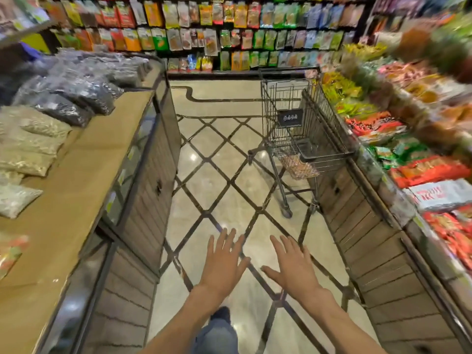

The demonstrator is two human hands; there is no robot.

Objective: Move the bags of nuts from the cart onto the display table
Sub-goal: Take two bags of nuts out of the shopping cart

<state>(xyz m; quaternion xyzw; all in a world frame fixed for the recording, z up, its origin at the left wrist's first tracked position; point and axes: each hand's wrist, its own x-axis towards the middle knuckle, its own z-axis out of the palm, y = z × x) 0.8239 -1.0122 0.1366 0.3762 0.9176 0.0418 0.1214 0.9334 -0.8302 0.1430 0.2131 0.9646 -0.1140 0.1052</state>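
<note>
Both hands are out in front over the aisle floor, fingers spread, holding nothing: the left hand (222, 264) and the right hand (293, 268) sit side by side, palms down, each grip apart and empty; the cart (301, 129) stands well ahead against the right-hand display, and what looks like one bag (297, 166) of nuts lies low in its basket, though blur makes the contents hard to read; the counter (84, 175) on the left already carries pale and dark bags along its far side, with a bare brown strip along the near edge.

The step in hand, as I judge it, is the walk to the cart to fetch a bag; to do it well, close on the handle end rather than the side pressed against the display; reach down into the basket with both hands, since the bag lies deep; take it under its belly, not by a corner, so the loose fill does not slump; then turn left and lay it flat on the bare strip, beside the bags there.
</note>
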